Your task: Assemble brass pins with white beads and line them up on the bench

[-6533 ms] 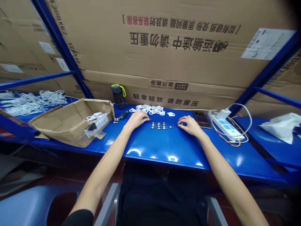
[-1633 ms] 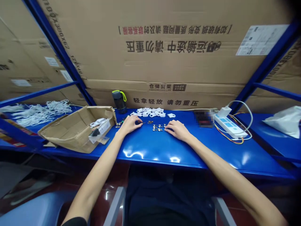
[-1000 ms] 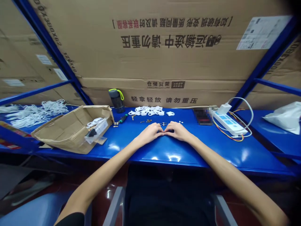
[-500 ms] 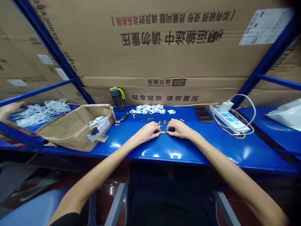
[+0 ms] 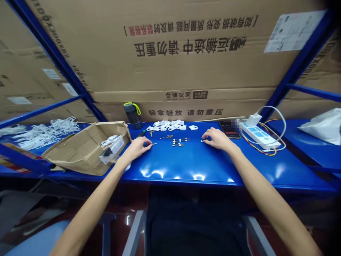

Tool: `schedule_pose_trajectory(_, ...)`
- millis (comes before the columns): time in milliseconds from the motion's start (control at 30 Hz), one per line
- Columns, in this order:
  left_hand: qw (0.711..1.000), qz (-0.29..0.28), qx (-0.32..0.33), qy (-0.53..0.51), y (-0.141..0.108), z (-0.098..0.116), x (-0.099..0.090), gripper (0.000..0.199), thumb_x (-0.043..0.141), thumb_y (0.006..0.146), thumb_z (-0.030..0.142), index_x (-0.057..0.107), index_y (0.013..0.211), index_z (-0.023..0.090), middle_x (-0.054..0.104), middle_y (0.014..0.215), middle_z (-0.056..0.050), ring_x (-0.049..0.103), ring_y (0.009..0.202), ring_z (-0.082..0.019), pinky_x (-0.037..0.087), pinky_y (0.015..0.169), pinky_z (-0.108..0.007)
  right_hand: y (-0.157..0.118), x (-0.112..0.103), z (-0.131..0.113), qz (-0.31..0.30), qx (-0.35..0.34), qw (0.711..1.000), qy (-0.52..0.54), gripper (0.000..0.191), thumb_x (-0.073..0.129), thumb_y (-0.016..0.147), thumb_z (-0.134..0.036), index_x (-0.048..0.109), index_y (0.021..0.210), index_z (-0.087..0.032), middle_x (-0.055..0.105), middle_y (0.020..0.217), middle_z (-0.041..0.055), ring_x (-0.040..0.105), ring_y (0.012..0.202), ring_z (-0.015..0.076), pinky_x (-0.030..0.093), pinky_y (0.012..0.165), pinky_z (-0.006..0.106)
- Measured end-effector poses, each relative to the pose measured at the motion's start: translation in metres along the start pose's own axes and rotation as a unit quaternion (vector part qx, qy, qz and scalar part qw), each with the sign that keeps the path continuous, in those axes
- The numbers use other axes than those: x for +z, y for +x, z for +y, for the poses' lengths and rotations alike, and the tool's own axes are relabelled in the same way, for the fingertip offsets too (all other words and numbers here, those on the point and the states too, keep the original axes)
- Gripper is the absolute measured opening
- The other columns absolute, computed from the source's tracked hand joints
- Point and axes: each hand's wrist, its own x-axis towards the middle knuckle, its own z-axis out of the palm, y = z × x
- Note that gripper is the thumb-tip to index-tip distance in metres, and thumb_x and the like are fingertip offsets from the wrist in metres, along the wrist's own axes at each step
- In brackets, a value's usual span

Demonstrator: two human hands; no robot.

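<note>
- One left hand (image 5: pixel 140 146), at 9 o'clock from the pin rows: pinching a slim brass-coloured pin (image 5: pixel 154 144).
- One right hand (image 5: pixel 216 138), at 3 o'clock: fingertips at a small white piece (image 5: pixel 201 141); grip cannot be told.
- Several metal-and-white pins (image 5: pixel 181 144), in rows on the blue table (image 5: pixel 173 165): likely light, stiff, prone to roll; best pinched mid-shaft.
- Loose brass-coloured pieces (image 5: pixel 169 136), 10 o'clock.
- White parts (image 5: pixel 173 125), heaped, 11 o'clock.
</note>
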Motion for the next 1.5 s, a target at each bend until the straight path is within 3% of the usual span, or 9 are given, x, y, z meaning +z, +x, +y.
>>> schedule_pose_trajectory(133,0.999,0.022,0.015,0.018,0.016,0.019,0.008,0.03,0.059,0.095,0.043,0.076,0.104,0.02,0.075,0.101,-0.008,0.067,0.098,-0.026,0.052,0.093,-0.04,0.009,0.01,-0.024,0.035,-0.025,0.999,0.015,0.024,0.057,0.101,-0.023,0.075,0.115,-0.02,0.073,0.108,0.0117,0.062,0.102,0.0278,0.045,0.087,0.038)
schedule_pose_trajectory(300,0.994,0.031,0.107,0.006,0.056,0.078,0.033,0.027,0.055,0.101,0.035,0.076,0.104,0.019,0.073,0.103,-0.009,0.065,0.101,-0.024,0.05,0.094,-0.037,0.024,0.032,-0.054,0.035,-0.073,0.997,0.0,0.029,0.054,0.106,-0.033,0.071,0.127,-0.023,0.07,0.113,0.0108,0.063,0.105,0.0254,0.045,0.088,0.036)
schedule_pose_trajectory(400,0.989,0.021,0.149,0.004,0.078,0.107,0.05,0.027,0.055,0.103,0.034,0.077,0.102,0.019,0.072,0.098,-0.008,0.064,0.096,-0.023,0.05,0.089,-0.036,0.028,0.042,-0.057,0.033,-0.074,0.997,-0.01,0.029,0.054,0.106,-0.035,0.072,0.125,-0.023,0.07,0.11,0.0104,0.064,0.099,0.0238,0.047,0.084,0.035)
schedule_pose_trajectory(500,0.984,0.02,0.179,0.008,0.083,0.122,0.063,0.027,0.057,0.103,0.034,0.078,0.104,0.019,0.072,0.102,-0.008,0.062,0.098,-0.023,0.048,0.09,-0.037,0.026,0.045,-0.051,0.035,-0.075,0.997,0.008,0.028,0.052,0.107,-0.034,0.075,0.118,-0.023,0.071,0.106,0.0097,0.065,0.096,0.0236,0.049,0.084,0.036)
schedule_pose_trajectory(733,0.98,0.013,0.198,0.018,0.065,0.129,0.078,0.027,0.059,0.103,0.04,0.079,0.108,0.023,0.07,0.111,-0.008,0.059,0.106,-0.024,0.045,0.093,-0.04,0.017,0.041,-0.048,0.022,-0.077,0.983,0.165,0.025,0.056,0.105,-0.035,0.079,0.106,-0.025,0.074,0.105,0.0076,0.067,0.101,0.0232,0.053,0.089,0.037)
schedule_pose_trajectory(933,0.981,0.009,0.194,0.016,0.066,0.132,0.08,0.031,0.059,0.103,0.045,0.081,0.107,0.023,0.07,0.113,-0.008,0.058,0.105,-0.025,0.044,0.091,-0.04,0.017,0.043,-0.052,0.052,-0.073,0.98,0.177,0.023,0.059,0.102,-0.035,0.079,0.099,-0.024,0.076,0.112,0.0093,0.068,0.105,0.0256,0.053,0.095,0.042)
schedule_pose_trajectory(1267,0.981,-0.013,0.193,-0.009,0.065,0.132,0.08,0.029,0.056,0.105,0.04,0.08,0.107,0.023,0.071,0.11,-0.008,0.057,0.103,-0.024,0.043,0.089,-0.04,0.017,0.034,-0.053,0.018,-0.035,0.976,0.216,0.024,0.063,0.1,-0.039,0.081,0.098,-0.024,0.079,0.096,0.0064,0.069,0.085,0.0218,0.052,0.081,0.034)
schedule_pose_trajectory(1500,0.976,-0.04,0.212,-0.019,0.059,0.136,0.069,0.029,0.059,0.103,0.043,0.08,0.107,0.024,0.072,0.111,-0.007,0.055,0.102,-0.024,0.041,0.088,-0.038,0.015,0.029,-0.052,-0.015,-0.055,0.973,0.224,0.021,0.069,0.096,-0.04,0.082,0.093,-0.025,0.077,0.092,0.0046,0.069,0.082,0.02,0.05,0.078,0.032)
